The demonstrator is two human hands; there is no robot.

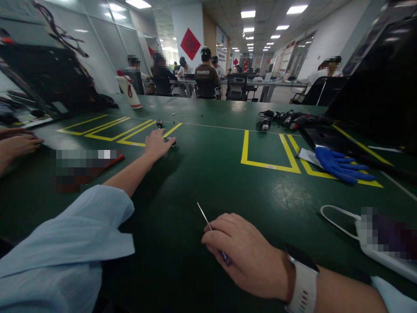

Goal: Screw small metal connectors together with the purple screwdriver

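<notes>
My left hand (157, 145) reaches far over the green table (195, 174), its fingers spread at a yellow-taped box. A small dark metal part (172, 141) lies under or beside its fingertips, partly hidden. Just beyond the fingers stands another small dark cylindrical part (159, 123). Nearer the front edge, my right hand (236, 248) is closed around a screwdriver (226, 258) with a purple handle, whose thin metal shaft points up and to the left.
A blue glove (342, 165) and dark cylindrical parts with cables (265, 124) lie at the right. A phone (387, 239) is at the front right. A white bottle (129, 91) stands at the back left. Another person's hand (19, 145) rests at the far left.
</notes>
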